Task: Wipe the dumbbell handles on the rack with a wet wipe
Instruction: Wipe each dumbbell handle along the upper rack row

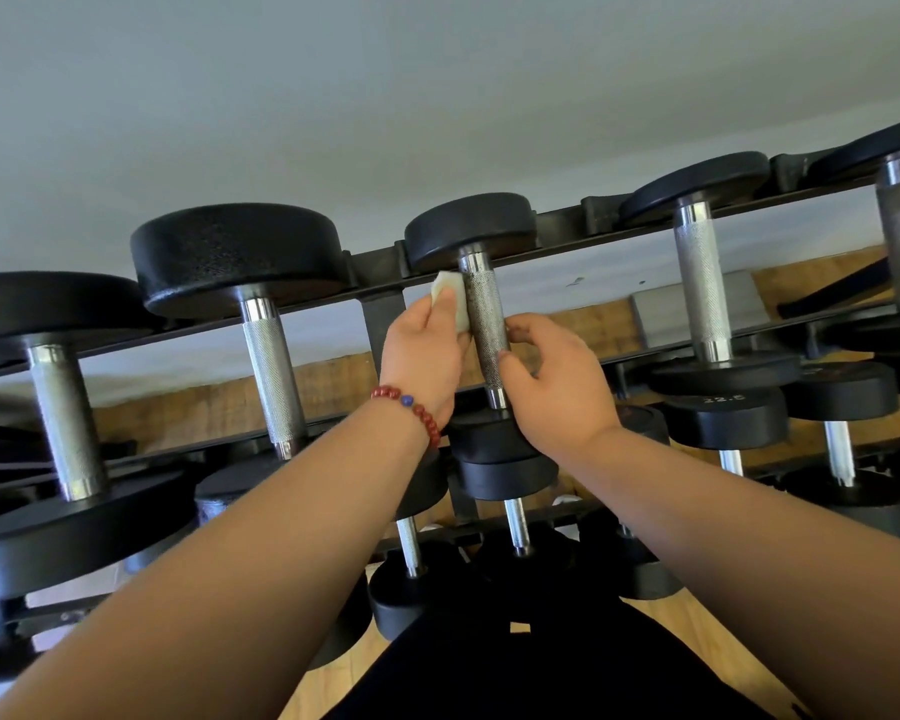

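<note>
A black dumbbell with a knurled steel handle (486, 324) lies across the top tier of the black rack (380, 304), in the middle of the view. My left hand (424, 356), with a red bead bracelet at the wrist, holds a folded white wet wipe (452, 298) against the left side of that handle near its far end. My right hand (559, 381) is at the handle's right side, thumb and fingertips curled onto its lower half. Other dumbbell handles (274, 376) lie left and right on the same tier.
More dumbbells fill the top tier, with steel handles at far left (68, 423) and right (700, 288). Lower tiers hold smaller dumbbells, one marked 22.5 (726, 415). A grey wall rises behind the rack. Wooden floor (333, 683) shows below my arms.
</note>
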